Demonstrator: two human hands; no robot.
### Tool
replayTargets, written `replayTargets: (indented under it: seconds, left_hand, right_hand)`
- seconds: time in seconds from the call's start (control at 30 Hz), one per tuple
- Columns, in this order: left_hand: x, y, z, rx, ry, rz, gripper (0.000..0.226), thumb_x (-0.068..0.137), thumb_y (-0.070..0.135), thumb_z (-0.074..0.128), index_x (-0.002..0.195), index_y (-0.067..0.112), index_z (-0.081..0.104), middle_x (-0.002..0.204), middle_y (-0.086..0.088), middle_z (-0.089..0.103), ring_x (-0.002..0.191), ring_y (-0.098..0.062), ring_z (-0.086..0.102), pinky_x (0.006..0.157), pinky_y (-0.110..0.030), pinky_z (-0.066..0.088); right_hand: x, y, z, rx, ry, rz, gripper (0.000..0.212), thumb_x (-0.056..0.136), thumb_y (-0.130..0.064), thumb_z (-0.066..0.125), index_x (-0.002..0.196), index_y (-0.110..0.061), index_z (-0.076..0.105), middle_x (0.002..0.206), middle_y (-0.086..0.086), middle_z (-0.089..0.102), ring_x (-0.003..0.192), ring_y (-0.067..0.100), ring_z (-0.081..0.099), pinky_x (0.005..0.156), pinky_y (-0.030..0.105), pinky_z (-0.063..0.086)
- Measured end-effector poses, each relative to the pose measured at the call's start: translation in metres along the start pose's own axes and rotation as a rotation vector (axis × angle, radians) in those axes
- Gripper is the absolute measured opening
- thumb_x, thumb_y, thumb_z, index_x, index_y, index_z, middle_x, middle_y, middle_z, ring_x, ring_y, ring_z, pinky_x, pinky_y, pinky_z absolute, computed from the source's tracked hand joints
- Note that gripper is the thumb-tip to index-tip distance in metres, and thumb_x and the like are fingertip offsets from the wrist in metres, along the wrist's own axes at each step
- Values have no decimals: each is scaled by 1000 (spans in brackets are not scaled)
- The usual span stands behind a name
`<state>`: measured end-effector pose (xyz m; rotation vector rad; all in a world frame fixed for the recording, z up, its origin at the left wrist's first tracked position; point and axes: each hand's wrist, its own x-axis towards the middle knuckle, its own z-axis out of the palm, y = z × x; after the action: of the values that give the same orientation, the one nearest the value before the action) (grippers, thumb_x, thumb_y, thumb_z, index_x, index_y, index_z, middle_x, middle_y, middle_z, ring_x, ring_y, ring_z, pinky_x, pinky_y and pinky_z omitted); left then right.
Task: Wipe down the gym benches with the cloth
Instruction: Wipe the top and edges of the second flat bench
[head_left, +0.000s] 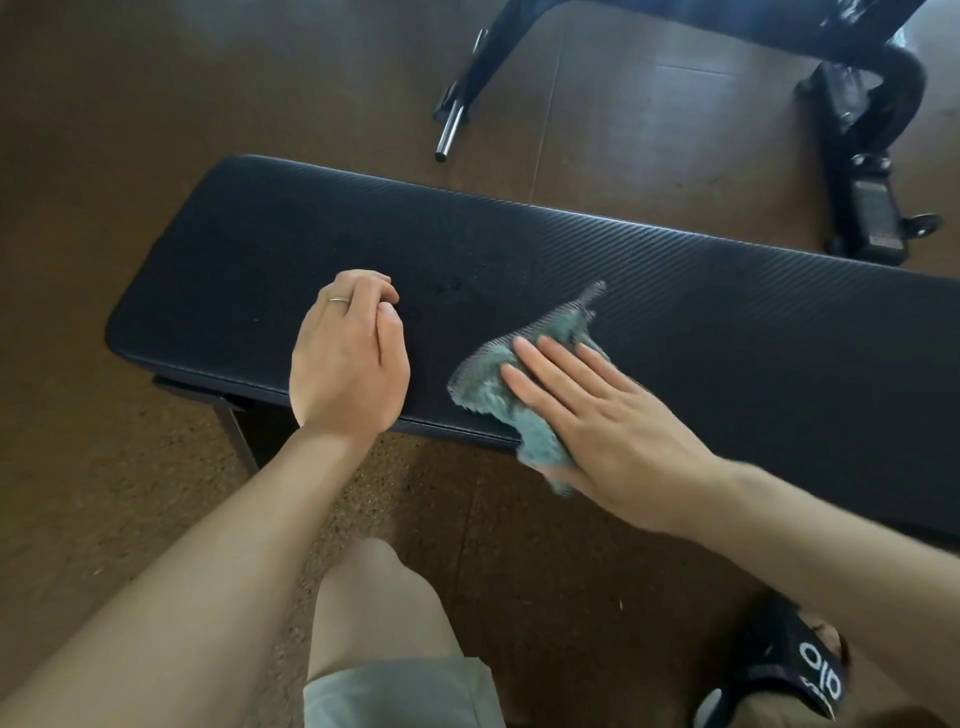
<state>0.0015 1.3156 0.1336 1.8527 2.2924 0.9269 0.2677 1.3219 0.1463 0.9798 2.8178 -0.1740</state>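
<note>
The bench (519, 270) runs off the right edge, and the right hand (597, 415) hides part of the cloth (483, 379).

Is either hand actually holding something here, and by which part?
Neither grips anything. The right hand presses flat on the middle of the cloth atop the bench; the left hand rests curled, empty.
</note>
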Motion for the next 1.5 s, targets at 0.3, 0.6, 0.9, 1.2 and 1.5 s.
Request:
replayTargets:
  seconds: [0.3,0.6,0.9,1.2,1.5]
  left_hand:
    - [0,0,0,14,-10,7,24,103,18,35,109,12,58,123,0,61,108,-18,54,87,-37,45]
    - [-2,0,-1,15,-20,33,30,101,24,30,104,13,57,118,-1,61,103,-18,56,85,-33,45]
    - [2,3,-2,30,-39,4,33,102,26,28,110,15,58,123,1,60,109,-15,55,90,-35,48]
    - [0,4,0,71,-37,-23,19,102,18,39,109,15,57,125,2,58,110,-17,53,92,-37,46]
    - [2,8,-3,102,-83,-84,16,101,23,43,110,21,56,126,7,55,114,-13,51,90,-36,46]
  right_hand:
    - [110,-20,-26,101,-3,146,72,108,-57,14,165,-19,-7,173,3,-13,159,18,-15,128,37,-12]
    - [27,-24,-17,72,-93,14,70,106,-59,12,161,-28,-20,167,-5,-29,151,11,-33,124,34,-22]
    - [144,28,-37,142,-41,172,69,108,-57,15,165,-26,-7,173,-2,-13,158,14,-15,128,38,-10]
    - [87,-3,-22,92,12,86,73,104,-58,6,165,-19,-6,173,5,-11,159,21,-15,129,42,-9]
    - [168,74,-39,124,-11,112,66,108,-57,16,165,-30,-3,174,-2,-4,160,15,-7,128,37,-6]
